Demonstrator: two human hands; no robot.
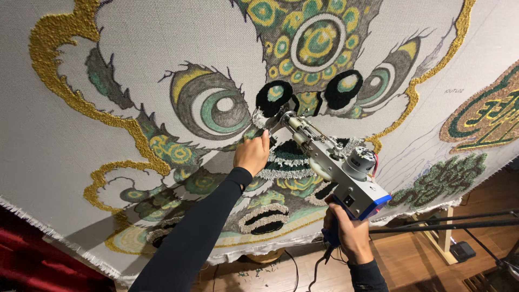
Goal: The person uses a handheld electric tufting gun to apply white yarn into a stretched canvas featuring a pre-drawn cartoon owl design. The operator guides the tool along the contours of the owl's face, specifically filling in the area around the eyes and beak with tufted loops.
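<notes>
I am gripping the tufting gun [338, 170] by its blue handle with my right hand [348, 232], fingers closed around it below the body. My left hand [252, 154] is pinching its front handle, near the needle tip touching the stretched cloth [65, 162].

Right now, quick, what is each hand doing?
Left hand: fingers curled at the front of the tufting gun, against the cloth; grip cannot be told.
Right hand: closed on the gun's blue handle.
</notes>
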